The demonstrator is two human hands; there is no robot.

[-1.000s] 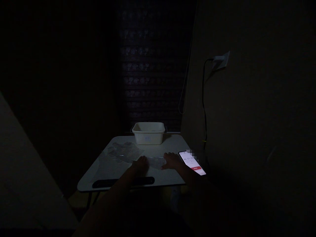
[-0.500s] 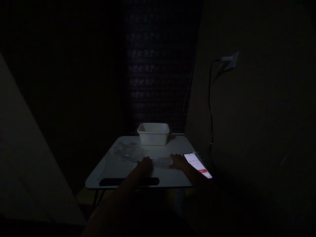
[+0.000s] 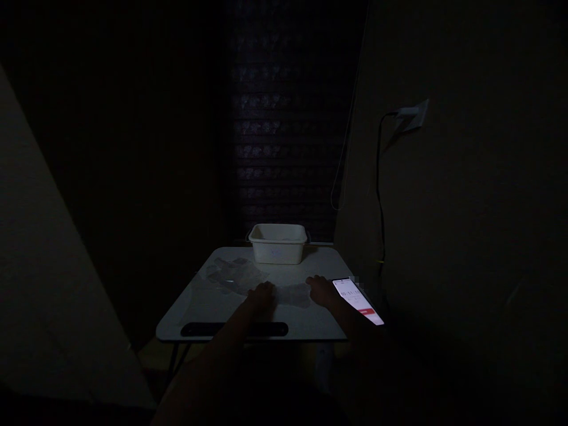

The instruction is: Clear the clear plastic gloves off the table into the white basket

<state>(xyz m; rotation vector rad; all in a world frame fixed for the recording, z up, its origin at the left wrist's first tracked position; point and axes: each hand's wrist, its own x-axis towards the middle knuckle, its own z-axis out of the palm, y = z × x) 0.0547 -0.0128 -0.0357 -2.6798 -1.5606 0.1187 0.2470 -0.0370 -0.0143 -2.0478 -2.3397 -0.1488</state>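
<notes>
Clear plastic film (image 3: pixel 291 295) lies on the desk (image 3: pixel 306 325) between the left hand (image 3: pixel 261 294) and the right hand (image 3: pixel 322 291), nearer than the pale tub (image 3: pixel 278 252). Whether either grip is pinching it, I cannot tell.

We had a very dark room: banded blind (image 3: pixel 279 148) ahead, looped cord (image 3: pixel 347 142) at its right. We saw black cable (image 3: pixel 378 177) hanging from an outlet (image 3: pixel 420 115), right wall (image 3: pixel 470 207); pale slanted surface (image 3: pixel 35 236) left; white table (image 3: pixel 306 325) centred on dark legs (image 3: pixel 174 358).
</notes>
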